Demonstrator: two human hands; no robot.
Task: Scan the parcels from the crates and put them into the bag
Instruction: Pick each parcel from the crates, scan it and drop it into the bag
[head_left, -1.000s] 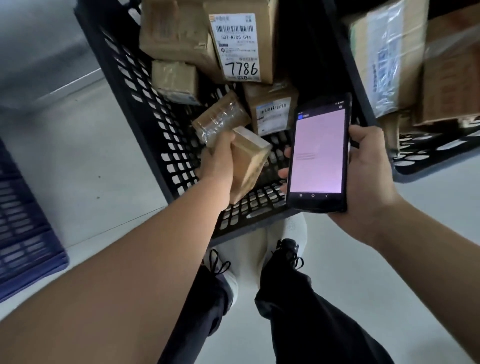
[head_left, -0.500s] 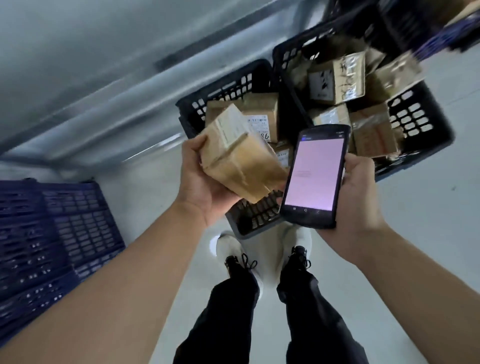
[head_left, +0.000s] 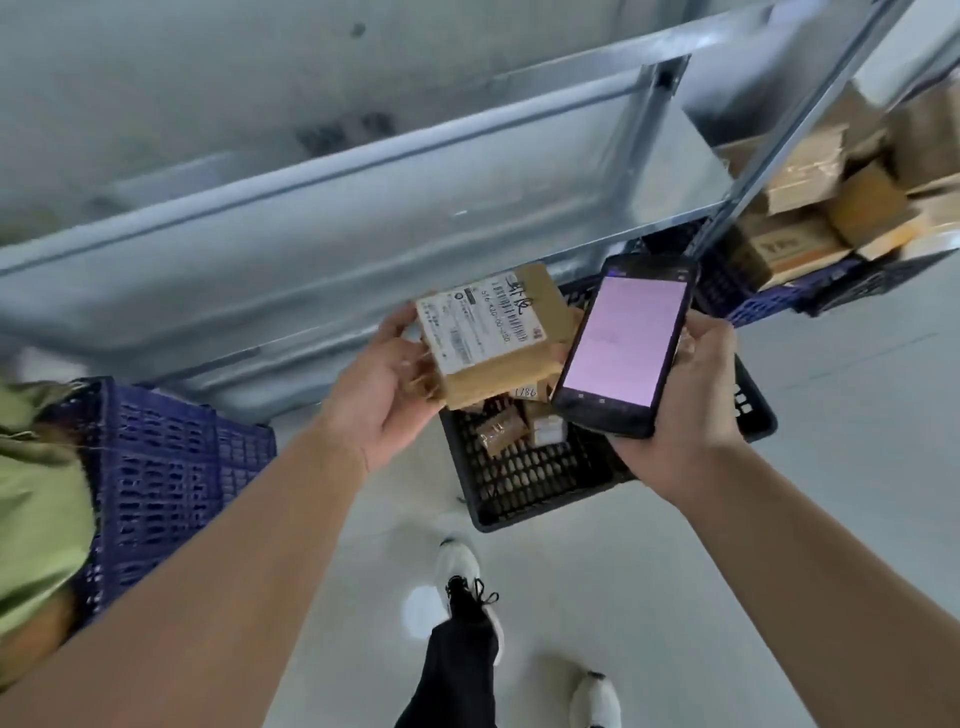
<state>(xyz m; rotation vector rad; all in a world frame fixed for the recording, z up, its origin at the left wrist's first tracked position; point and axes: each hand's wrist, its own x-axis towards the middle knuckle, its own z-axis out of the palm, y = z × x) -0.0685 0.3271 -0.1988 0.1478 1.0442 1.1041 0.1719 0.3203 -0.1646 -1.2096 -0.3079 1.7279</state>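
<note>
My left hand (head_left: 382, 387) grips a brown cardboard parcel (head_left: 498, 332) by its left end, its white shipping label turned up towards me. Right beside it my right hand (head_left: 691, 410) holds a black handheld scanner (head_left: 626, 343) with a lit pink screen, its top edge next to the parcel's right side. Both are held above a black plastic crate (head_left: 524, 483) on the floor, which has a few small parcels (head_left: 519, 423) left in it. A green bag (head_left: 36, 499) shows at the far left edge.
A blue crate (head_left: 166, 467) stands on the floor at the left, against the green bag. A grey metal shelf rack (head_left: 363, 208) runs across the back. More blue crates (head_left: 769, 299) and piled cardboard parcels (head_left: 831, 208) sit at the upper right. My feet stand on pale floor.
My left hand lifted the parcel out of the black crate and turned it label-up beside the scanner. I straightened up, so the crates look farther away and the green bag came into view.
</note>
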